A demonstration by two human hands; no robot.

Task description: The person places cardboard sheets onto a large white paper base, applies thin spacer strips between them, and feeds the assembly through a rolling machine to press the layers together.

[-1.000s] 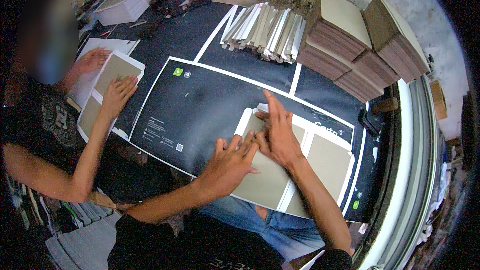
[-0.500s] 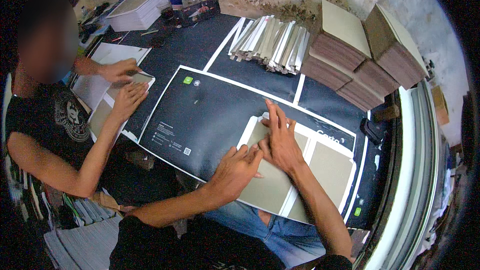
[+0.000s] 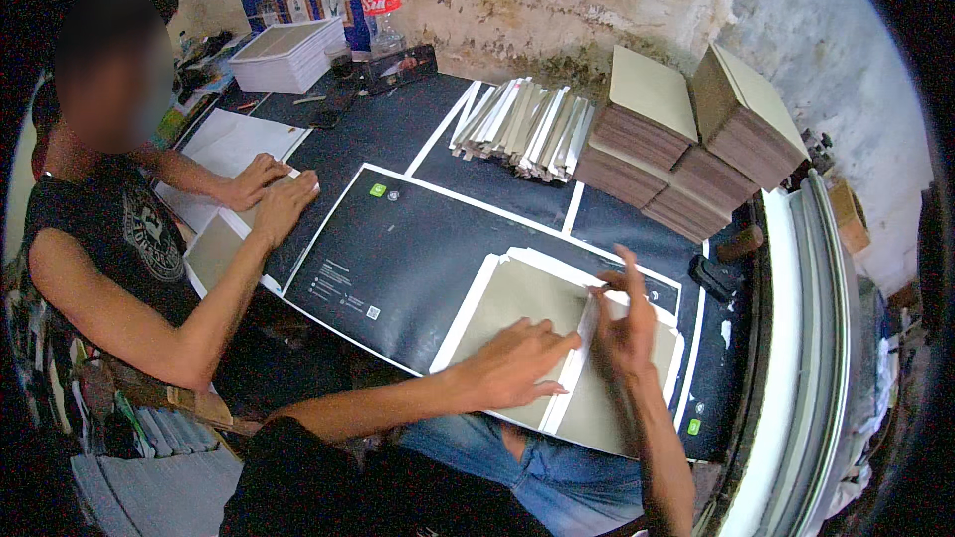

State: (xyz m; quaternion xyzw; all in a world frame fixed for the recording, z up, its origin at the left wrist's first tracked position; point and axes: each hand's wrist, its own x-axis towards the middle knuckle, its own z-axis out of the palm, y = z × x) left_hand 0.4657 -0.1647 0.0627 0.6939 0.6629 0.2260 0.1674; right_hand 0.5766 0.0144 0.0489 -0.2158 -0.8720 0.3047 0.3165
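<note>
A book cover case (image 3: 527, 298) lies in front of me, with grey boards inside, white paper turned in around its edges and a white strip between the two boards. My left hand (image 3: 519, 363) rests on the left board beside the strip, its thumb stretched out and its other fingers slightly bent. Over the right board is my right hand (image 3: 627, 328), a little blurred, with its fingers apart. Some of its fingertips are near the strip's far end. Neither hand visibly holds anything. Beneath the case is a black printed sheet (image 3: 438, 239) with white borders.
Cardboard strips (image 3: 527, 129) lie in a bundle beyond the sheet. Stacks of grey boards (image 3: 652, 109) stand at the far right, near a black object (image 3: 712, 278). At left, a co-worker's hands (image 3: 274, 199) press another cover. A bottle (image 3: 378, 10) and a white-edged stack (image 3: 286, 60) are farther back.
My left hand has slid right across the board to the strip. My right hand has left the left board's far edge and moved right, over the other board. The view has tilted upward.
</note>
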